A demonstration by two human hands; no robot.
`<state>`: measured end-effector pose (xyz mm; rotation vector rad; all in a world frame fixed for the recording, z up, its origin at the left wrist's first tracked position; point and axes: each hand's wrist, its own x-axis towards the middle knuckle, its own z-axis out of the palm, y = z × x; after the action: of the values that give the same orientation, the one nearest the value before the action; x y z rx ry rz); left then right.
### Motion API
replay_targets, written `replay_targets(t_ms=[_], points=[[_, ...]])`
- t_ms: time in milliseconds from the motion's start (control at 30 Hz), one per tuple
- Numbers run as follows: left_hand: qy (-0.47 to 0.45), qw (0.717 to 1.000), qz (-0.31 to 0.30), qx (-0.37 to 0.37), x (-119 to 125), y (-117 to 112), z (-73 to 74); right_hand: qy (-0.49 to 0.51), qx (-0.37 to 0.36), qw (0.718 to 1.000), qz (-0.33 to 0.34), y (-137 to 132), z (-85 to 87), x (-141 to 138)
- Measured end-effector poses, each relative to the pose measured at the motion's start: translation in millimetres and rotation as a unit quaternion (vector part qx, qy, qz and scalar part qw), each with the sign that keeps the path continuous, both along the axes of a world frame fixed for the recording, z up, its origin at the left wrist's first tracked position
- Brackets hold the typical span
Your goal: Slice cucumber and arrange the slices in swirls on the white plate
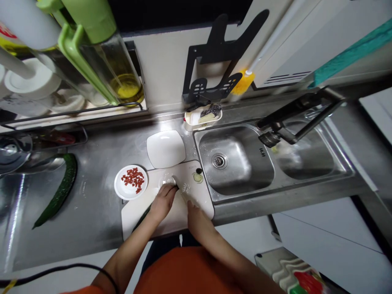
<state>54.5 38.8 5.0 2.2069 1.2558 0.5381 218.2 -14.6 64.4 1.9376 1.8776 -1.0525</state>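
My left hand is closed on a dark green cucumber that lies on the white cutting board. Most of the cucumber is hidden beneath that hand and forearm. My right hand grips a knife, its blade close against the cucumber's end by my left fingertips. The handle is hidden in my fist. Pale cucumber slices rest near the hole in the board's far right corner. Left of the board stands a small white plate with diced red pieces. A square white plate lies at the board's far edge.
A second cucumber lies on the steel counter to the left. To the right is a double sink with a dark faucet. A sponge caddy stands behind it. Oil bottles fill the upper left shelf.
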Motion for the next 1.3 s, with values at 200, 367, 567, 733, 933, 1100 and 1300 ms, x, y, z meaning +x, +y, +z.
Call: replay_targets(t_ms=[200, 367, 567, 733, 933, 1100, 1300], points=[[-0.002, 1.0, 0.008, -0.007, -0.2, -0.1, 1.1, 0.01, 0.008, 1.0, -0.025, -4.6, -11.1, -2.3], [-0.01, 1.0, 0.011, -0.004, -1.0, -1.0, 0.9, -0.009, -0.009, 0.999, -0.052, 1.1, 2.5, 22.9], [-0.014, 1.0, 0.011, -0.006, -0.3, -0.8, -0.1, -0.061, 0.001, 0.997, -0.047, -3.7, 14.7, 38.1], [-0.034, 0.999, 0.024, -0.014, -1.3, -1.9, 1.9, -0.067, 0.057, 0.996, -0.002, -10.3, 12.4, 26.4], [-0.061, 0.992, 0.105, 0.04, 11.1, 6.4, 32.2, -0.123, 0.101, 0.987, 0.025, -8.6, 12.7, 36.2], [0.017, 0.997, -0.057, 0.045, 52.5, 30.8, 42.6, -0.144, 0.118, 0.982, 0.027, -6.8, 12.5, 43.9], [0.036, 0.991, -0.111, 0.064, 86.2, 52.4, 23.7, -0.163, 0.107, 0.981, 0.015, -5.3, 14.7, 48.4]])
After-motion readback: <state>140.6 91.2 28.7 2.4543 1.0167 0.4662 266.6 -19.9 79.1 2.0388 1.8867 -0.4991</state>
